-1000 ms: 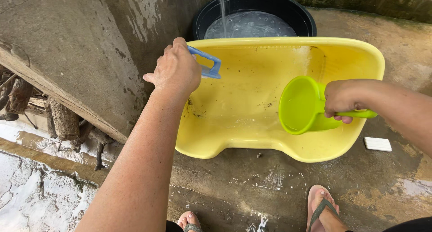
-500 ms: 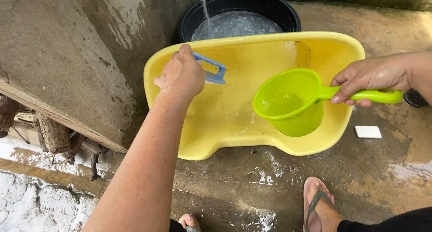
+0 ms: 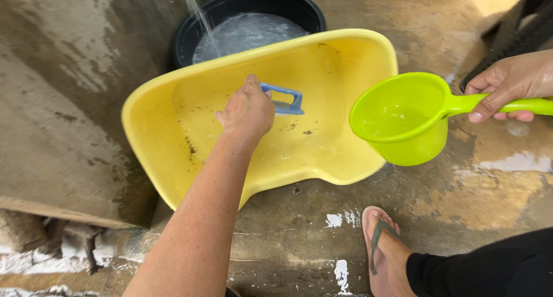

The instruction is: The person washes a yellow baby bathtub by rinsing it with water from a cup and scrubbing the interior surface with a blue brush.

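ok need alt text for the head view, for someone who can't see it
A person's left hand holds a blue scrubbing brush inside a tilted yellow tub, while the right hand holds a green dipper by its handle beside the tub. Water streams into a black basin behind it, on wet concrete.

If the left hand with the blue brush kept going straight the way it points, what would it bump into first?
Probably the inside wall of the yellow tub. The left hand holds the blue brush inside the tub, aimed at its far side. The black basin lies beyond, though depth is hard to judge.
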